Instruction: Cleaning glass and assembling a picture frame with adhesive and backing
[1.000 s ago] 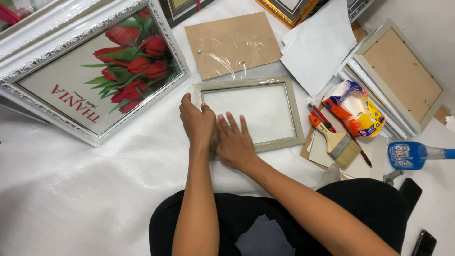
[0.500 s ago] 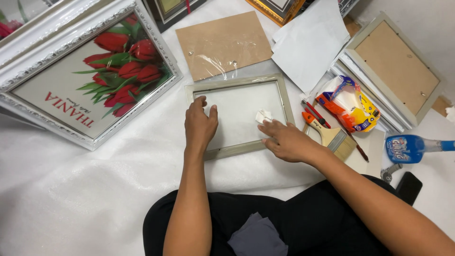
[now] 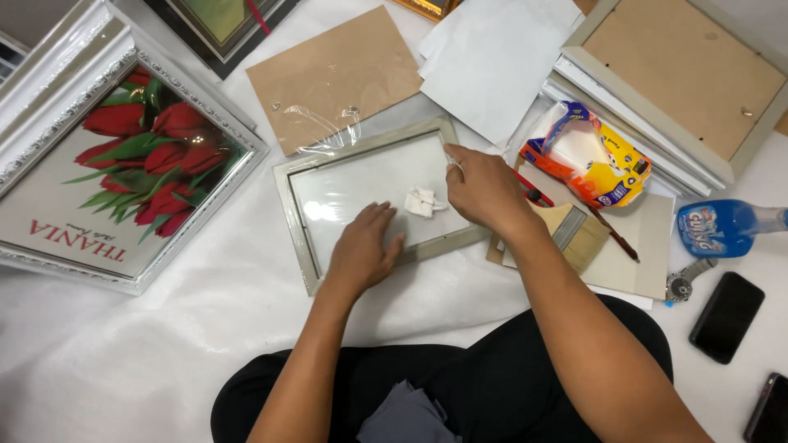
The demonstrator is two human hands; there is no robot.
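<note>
A small grey-green picture frame (image 3: 295,221) with a glass pane lies on the white sheet in front of me. My left hand (image 3: 365,246) rests flat on the pane near the frame's lower rail, pressing it down. A crumpled white tissue (image 3: 421,201) lies loose on the glass between my hands. My right hand (image 3: 484,189) sits at the frame's right side, its fingertips pinched at the upper right rim.
A large white ornate frame with a red tulip print (image 3: 123,180) lies at the left. Behind are a brown backing board (image 3: 336,78) and white paper (image 3: 492,57). At the right lie a yellow bag (image 3: 587,156), paintbrush (image 3: 574,234), blue spray bottle (image 3: 722,226), watch (image 3: 685,283), phone (image 3: 726,316).
My right hand left the tissue on the glass and moved up to the frame's right rim. My left hand slid from the left rail onto the pane.
</note>
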